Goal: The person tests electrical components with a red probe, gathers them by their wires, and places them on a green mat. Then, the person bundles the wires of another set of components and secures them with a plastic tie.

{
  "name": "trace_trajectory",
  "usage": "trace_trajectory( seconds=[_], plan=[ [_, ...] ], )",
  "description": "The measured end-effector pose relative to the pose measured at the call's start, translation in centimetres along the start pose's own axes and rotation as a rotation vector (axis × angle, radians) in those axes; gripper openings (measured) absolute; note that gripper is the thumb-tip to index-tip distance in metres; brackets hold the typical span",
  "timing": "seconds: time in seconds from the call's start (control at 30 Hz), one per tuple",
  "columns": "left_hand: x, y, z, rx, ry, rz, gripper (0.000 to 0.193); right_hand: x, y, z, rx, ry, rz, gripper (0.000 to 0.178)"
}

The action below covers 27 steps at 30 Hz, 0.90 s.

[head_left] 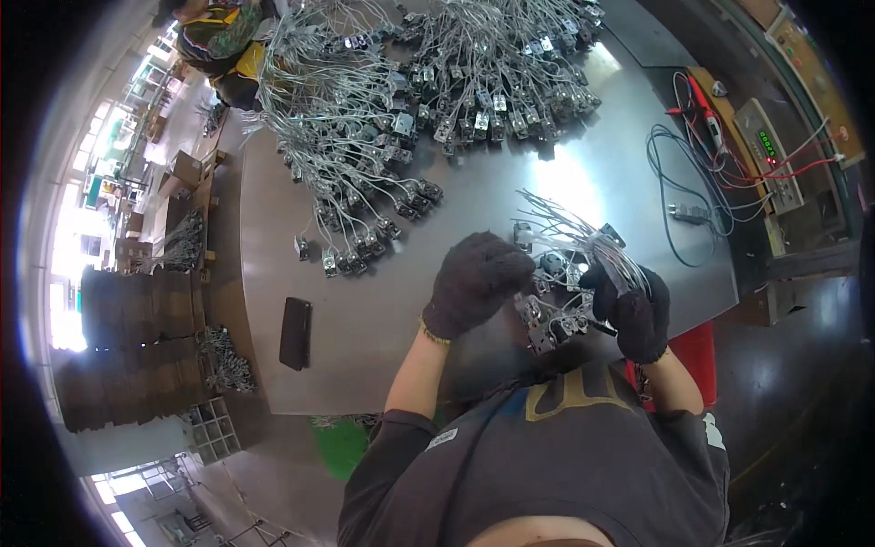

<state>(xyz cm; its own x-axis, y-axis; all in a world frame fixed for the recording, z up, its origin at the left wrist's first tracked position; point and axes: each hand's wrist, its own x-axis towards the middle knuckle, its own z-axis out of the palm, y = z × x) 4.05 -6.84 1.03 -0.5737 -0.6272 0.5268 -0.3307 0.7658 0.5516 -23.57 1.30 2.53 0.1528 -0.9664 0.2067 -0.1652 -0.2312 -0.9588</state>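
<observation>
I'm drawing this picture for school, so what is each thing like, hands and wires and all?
Right hand: gloved, closed around a wire bunch
Left hand: gloved, fingers curled; grip unclear
Wire bunch: gathered, ends fanned out
Wire heap: spread on the table
Flat black thing: lying flat
Little screen: lit green

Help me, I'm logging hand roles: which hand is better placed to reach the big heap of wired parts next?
Probably the left hand: it is nearer the heap of wired parts, while the right hand grips a bundle of wires. Whether the left holds anything is hidden.
</observation>
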Motion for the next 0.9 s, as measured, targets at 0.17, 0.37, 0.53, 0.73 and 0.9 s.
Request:
trace_trajectory(
  seconds=[0.17, 0.37, 0.53, 0.73, 0.9],
  plan=[
    [0.9, -3.6, 1.4, -0.063, 0.082, -0.024, 0.027, -0.3, 1.1, -0.3, 0.085, -0.086, 0.034, 0.043],
    [2.1, -6.3, 2.8, -0.019, 0.078, -0.005, 0.028, 0.5, 2.1, 0.5, -0.221, -0.09, -0.267, 0.039],
    [1.8, -5.2, 3.2, -0.087, 0.055, -0.078, 0.028, -0.1, 1.8, 0.8, -0.112, -0.043, -0.191, 0.037],
    [-2.0, 3.8, 1.3, 0.157, 0.369, -0.696, 0.032, -0.3, 3.1, -0.1, -0.12, -0.157, -0.299, 0.049],
    [-1.7, 8.8, 1.9, -0.486, 0.043, -0.496, 0.032, 0.4, 1.9, 0.7, -0.099, -0.05, -0.383, 0.045]
  ],
)
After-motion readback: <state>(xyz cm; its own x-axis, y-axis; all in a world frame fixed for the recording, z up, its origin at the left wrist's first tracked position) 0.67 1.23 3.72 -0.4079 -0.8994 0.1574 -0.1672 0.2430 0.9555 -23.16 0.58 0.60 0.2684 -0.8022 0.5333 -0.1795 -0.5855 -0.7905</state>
